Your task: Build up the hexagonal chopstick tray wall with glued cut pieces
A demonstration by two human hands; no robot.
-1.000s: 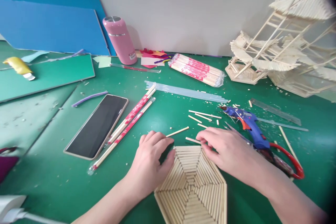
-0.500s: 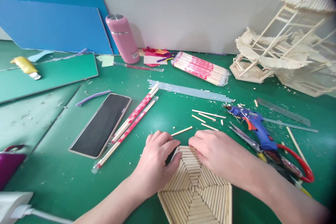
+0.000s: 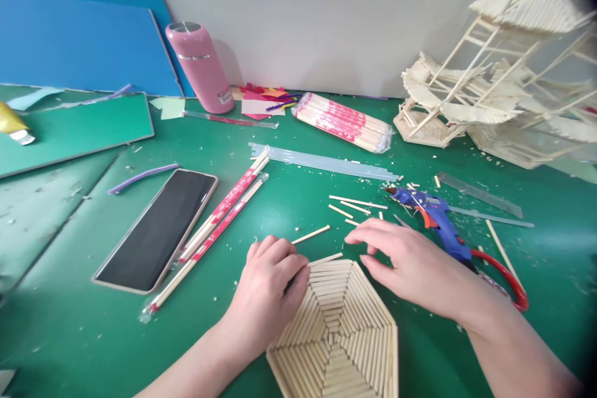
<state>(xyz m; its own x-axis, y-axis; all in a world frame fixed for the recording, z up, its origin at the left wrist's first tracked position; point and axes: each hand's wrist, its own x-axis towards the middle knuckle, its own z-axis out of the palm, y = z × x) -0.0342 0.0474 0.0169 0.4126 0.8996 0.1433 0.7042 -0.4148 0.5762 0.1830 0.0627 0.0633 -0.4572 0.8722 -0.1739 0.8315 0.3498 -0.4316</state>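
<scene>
a hexagonal panel of wooden sticks (image 3: 336,329) lies flat on the green desk (image 3: 84,323) right in front of the person, near the lower middle of the view. the left hand (image 3: 265,298) rests on the panel's upper left edge, fingers curled and pressed down against the wood, gripping nothing. the right hand (image 3: 410,264) hovers just past the panel's upper right corner, fingers loosely spread and slightly bent, holding nothing; whether its fingertips touch the desk cannot be told. a short loose stick (image 3: 326,257) lies along the panel's top edge between the two hands, and another cut stick (image 3: 310,235) lies just beyond it. more short sticks (image 3: 357,203) are scattered farther out. a blue glue gun (image 3: 431,217) lies just beside the right hand, with red-handled scissors (image 3: 506,277) near the wrist. to the left lie a dark phone (image 3: 156,230) and wrapped chopsticks (image 3: 219,221). farther back stand a pink bottle (image 3: 198,68), a pack of sticks (image 3: 342,122) and a wooden stick model (image 3: 494,81).
</scene>
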